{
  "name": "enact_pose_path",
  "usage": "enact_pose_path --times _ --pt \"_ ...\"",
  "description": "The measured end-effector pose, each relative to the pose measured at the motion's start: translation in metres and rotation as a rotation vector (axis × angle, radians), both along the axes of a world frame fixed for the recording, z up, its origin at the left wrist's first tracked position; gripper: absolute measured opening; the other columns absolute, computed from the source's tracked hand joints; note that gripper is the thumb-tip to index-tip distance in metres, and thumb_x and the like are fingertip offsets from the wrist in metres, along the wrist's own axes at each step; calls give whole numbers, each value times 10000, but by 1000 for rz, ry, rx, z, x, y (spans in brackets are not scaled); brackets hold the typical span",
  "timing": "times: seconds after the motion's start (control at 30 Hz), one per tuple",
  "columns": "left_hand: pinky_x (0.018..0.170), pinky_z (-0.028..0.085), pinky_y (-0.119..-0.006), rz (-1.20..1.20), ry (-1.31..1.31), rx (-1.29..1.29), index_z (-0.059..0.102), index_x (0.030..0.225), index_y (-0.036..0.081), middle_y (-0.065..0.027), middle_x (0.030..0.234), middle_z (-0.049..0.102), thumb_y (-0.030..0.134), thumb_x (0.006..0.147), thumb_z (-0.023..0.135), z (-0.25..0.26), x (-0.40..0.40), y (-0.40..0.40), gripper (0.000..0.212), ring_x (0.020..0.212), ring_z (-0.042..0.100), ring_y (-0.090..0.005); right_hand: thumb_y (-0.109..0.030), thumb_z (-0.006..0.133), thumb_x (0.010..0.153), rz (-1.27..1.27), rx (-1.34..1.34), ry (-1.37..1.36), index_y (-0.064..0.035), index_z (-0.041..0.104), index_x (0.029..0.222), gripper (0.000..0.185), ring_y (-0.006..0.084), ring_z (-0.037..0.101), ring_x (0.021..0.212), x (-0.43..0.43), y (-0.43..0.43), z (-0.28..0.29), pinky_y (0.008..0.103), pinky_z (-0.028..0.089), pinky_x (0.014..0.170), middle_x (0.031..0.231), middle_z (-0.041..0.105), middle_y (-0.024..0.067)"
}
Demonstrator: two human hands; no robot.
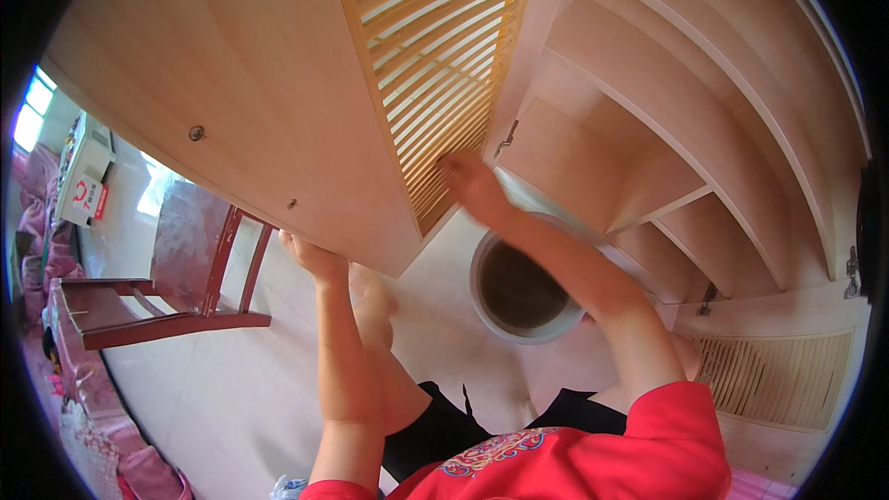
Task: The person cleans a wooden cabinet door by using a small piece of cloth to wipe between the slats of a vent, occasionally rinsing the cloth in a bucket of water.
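Note:
A wooden cabinet door with a louvered panel stands swung out before me. My left hand grips the door's lower outer edge, its fingers partly hidden behind the wood. Against the lower slats lies my right hand, slightly blurred; its fingertips touch or nearly touch them, and whether it holds anything cannot be told. Below my right forearm, a round bucket of dark, murky water sits on the floor between my legs.
An open wooden cabinet with shelves rises at the right, with metal hinges on its frame. Another louvered door is at lower right. A dark red wooden chair stands at the left, near pink fabric and a white box.

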State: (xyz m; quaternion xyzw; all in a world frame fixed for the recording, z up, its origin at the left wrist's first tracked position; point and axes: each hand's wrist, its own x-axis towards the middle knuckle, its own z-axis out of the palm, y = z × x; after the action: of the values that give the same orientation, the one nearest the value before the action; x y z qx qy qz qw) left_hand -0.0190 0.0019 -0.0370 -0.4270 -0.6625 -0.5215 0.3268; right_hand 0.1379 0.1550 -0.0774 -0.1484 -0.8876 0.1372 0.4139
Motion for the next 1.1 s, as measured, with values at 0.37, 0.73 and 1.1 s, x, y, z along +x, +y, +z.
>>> enact_pose_path --times 0.37,0.73,1.1 --pt "554 347 -271 -4 -14 -57 475 712 8 -47 665 515 105 738 432 -1 3 0 110 617 473 -159 -27 514 631 -347 152 -49 5 522 746 120 266 482 690 20 53 14 328 415 558 750 482 129" --pt "379 305 -196 -220 -503 183 426 523 21 -17 464 448 191 786 330 15 13 4 328 409 406 -68 -49 492 652 81 161 -6 13 529 718 98 250 488 647 -5 -17 12 324 422 555 733 501 132" --pt "373 287 -182 -334 -645 281 415 507 31 0 453 435 146 769 339 16 12 5 296 401 391 -54 15 534 593 -124 103 48 25 532 755 162 273 489 669 0 4 6 326 423 549 739 492 142"
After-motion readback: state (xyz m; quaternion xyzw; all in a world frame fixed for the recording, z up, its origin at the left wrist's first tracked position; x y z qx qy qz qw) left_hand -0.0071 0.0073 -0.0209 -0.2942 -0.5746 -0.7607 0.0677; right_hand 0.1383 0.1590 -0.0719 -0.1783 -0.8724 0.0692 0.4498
